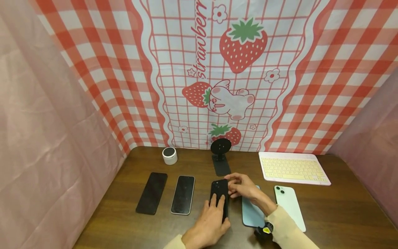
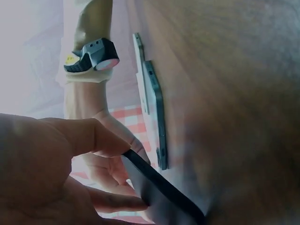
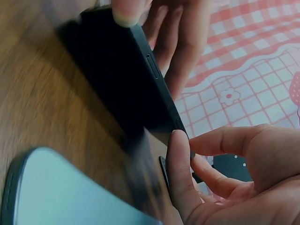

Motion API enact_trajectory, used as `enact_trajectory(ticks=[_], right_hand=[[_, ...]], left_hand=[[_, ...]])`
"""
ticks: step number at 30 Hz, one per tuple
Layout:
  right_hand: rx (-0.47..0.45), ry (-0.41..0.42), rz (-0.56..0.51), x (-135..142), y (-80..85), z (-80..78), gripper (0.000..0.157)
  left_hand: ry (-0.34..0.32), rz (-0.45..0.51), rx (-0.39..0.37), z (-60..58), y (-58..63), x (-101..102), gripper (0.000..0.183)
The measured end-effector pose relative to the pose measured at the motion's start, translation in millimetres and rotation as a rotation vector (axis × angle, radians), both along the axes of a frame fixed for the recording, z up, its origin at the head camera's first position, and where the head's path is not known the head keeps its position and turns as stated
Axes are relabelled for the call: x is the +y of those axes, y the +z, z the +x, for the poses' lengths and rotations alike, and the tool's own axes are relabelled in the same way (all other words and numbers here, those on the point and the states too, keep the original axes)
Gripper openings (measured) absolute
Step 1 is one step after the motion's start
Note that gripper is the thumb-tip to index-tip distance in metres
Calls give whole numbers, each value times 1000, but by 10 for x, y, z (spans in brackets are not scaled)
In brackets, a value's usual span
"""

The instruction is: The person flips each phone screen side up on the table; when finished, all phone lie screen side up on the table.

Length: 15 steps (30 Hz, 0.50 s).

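A black smartphone is held above the table with its camera side up, one long edge tilted up from the wood. My left hand grips its lower part, thumb at the edge and fingers spread over the back. At the top right corner my right hand pinches the phone between thumb and forefinger, as the right wrist view shows. Its dark screen faces down there. Under my right forearm lies a light blue phone, partly covered. Just beyond the black phone stands a black folding phone stand with a round head.
To the left lie a black phone and a silver-edged phone, dark screens up. A mint phone lies at right. Behind are a small white round speaker and a white keyboard with yellow keys. A strawberry-print cloth hangs behind the table.
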State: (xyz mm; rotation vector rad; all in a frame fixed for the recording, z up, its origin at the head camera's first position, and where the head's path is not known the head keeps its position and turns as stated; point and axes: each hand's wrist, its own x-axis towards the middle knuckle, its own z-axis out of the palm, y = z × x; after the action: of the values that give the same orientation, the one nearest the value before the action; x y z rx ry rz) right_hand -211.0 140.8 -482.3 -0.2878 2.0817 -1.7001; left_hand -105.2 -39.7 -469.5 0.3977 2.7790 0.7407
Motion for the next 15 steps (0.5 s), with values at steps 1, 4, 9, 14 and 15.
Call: enact_trajectory(ticks=[1,4,9,14,15], right_hand=[[-15,8,-18,4,-2,-6,42],[-53,25,-67,7,-4,-17,47],[-79,43,-112,-2,-8,-21,56],[-105,56,-136,-13,-35,-10,62],[-109,59,-134,-14,-42,-9,63]], left_hand=[[2,27,-9,-2,6,-13,73],[1,88,-21,-13,23,-50,75],[-7,146,17,-20,47,-90,77],[20,214,38,-27,52,-112,82],[31,232,28,-31,51,-115,82]])
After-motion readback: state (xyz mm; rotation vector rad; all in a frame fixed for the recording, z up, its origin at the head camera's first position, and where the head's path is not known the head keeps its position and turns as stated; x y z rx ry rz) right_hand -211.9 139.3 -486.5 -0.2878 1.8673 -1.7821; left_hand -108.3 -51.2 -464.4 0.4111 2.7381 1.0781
